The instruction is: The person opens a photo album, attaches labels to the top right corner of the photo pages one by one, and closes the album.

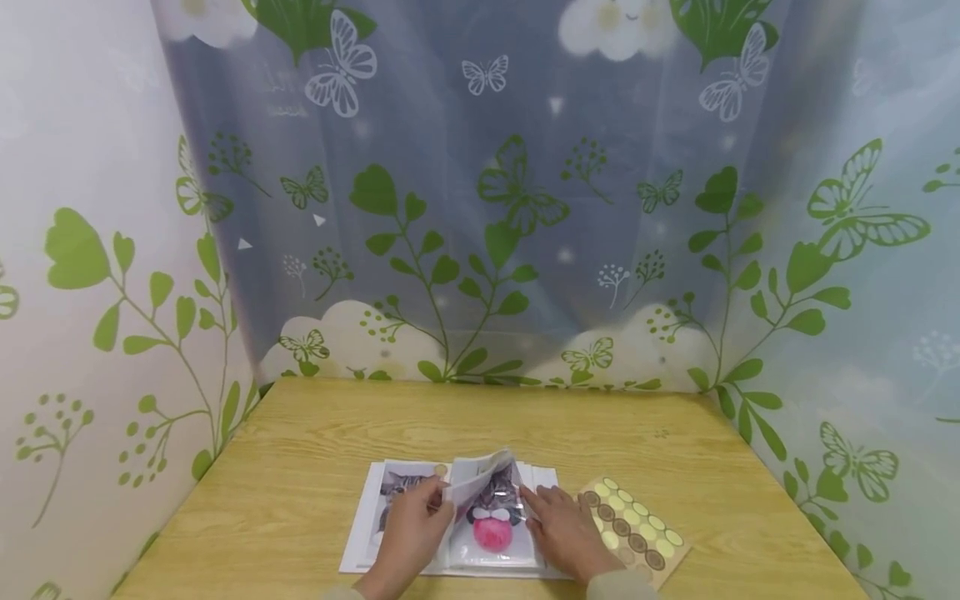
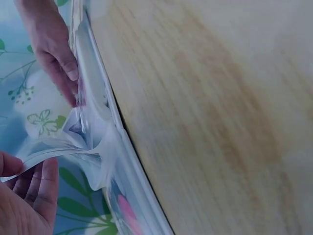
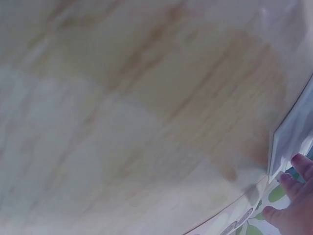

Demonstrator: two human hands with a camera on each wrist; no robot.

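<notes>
An open photo album [image 1: 358, 533] with clear plastic sleeves lies on the table. My left hand [image 1: 414, 532] pinches the edge of a sleeve page [image 1: 474, 475], which stands lifted and curved near the middle. The left wrist view shows that page [image 2: 54, 149] bending away from my left thumb and fingers. Under it shows a glossy picture [image 1: 492, 535] of a striped cat with a pink round shape. My right hand [image 1: 566, 532] rests at the album's right side, fingertips touching the page edge. In the right wrist view its fingers [image 3: 291, 186] are spread beside the album.
To the right of the album lies a sheet of round stickers [image 1: 651, 527] in yellow and brown, partly under my right forearm. The wood-patterned table [image 1: 465, 417] is enclosed by curtains [image 1: 450, 275] printed with leaves and butterflies.
</notes>
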